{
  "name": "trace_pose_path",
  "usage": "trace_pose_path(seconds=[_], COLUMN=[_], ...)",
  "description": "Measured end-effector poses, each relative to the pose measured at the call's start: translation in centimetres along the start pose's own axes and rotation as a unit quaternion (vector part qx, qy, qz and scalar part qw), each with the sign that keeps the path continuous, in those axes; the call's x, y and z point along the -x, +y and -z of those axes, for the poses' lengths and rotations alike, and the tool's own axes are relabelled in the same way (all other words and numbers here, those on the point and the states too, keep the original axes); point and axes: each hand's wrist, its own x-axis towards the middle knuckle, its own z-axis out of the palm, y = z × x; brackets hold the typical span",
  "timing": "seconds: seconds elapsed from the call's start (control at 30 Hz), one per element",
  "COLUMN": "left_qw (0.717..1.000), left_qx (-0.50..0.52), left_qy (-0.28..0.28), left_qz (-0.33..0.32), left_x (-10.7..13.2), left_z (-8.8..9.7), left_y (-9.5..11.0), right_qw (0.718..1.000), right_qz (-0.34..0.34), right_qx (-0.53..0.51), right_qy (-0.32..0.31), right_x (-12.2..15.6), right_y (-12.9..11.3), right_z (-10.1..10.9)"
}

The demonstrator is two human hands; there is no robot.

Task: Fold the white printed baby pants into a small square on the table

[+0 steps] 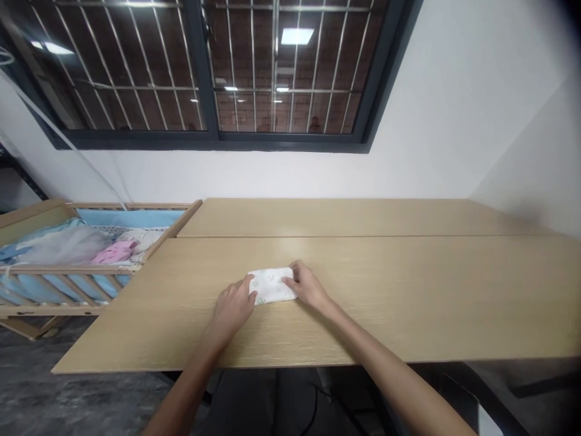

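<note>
A small folded white cloth (270,284) with a faint printed pattern lies on the light wooden table (408,290), near its front edge. My left hand (233,306) rests on the cloth's left end, fingers curled with the fingertips pressing on the fabric. My right hand (305,284) sits on the cloth's right end, fingers bent and pinching its edge. Both forearms reach in from the bottom of the view.
A wooden baby cot (68,266) with blue lining, pink clothes (113,251) and netting stands to the left of the table. A white wall and a barred window (204,72) lie behind. Dark floor shows under the table's front edge.
</note>
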Motion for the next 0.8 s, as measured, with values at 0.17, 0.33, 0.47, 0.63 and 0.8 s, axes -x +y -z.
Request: trace_pose_path(seconds=[0.17, 0.33, 0.47, 0.63, 0.8], left_qw=[0.997, 0.988, 0.992, 0.987, 0.985], left_qx=[-0.021, 0.032, -0.011, -0.045, -0.062], left_qy=[0.077, 0.099, 0.03, 0.051, 0.056], left_qz=[0.001, -0.115, -0.126, -0.142, -0.149], left_x=[0.2, -0.6, -0.8, -0.3, 1.7], left_z=[0.2, -1.8, -4.4, -5.4, -4.8], left_y=[0.9, 3.2, 3.4, 1.2, -0.4], right_qw=[0.989, 0.955, 0.947, 0.952, 0.957], right_qz=[0.082, 0.211, 0.186, 0.171, 0.157], right_qx=[0.108, 0.169, 0.179, 0.151, 0.153], right_qy=[0.058, -0.12, -0.19, -0.205, -0.188], right_x=[1.0, 1.4, 0.9, 1.2, 2.4], right_y=[-1.8, -3.4, -2.5, -1.1, -0.6], right_z=[0.7, 0.1, -0.9, 0.4, 2.2])
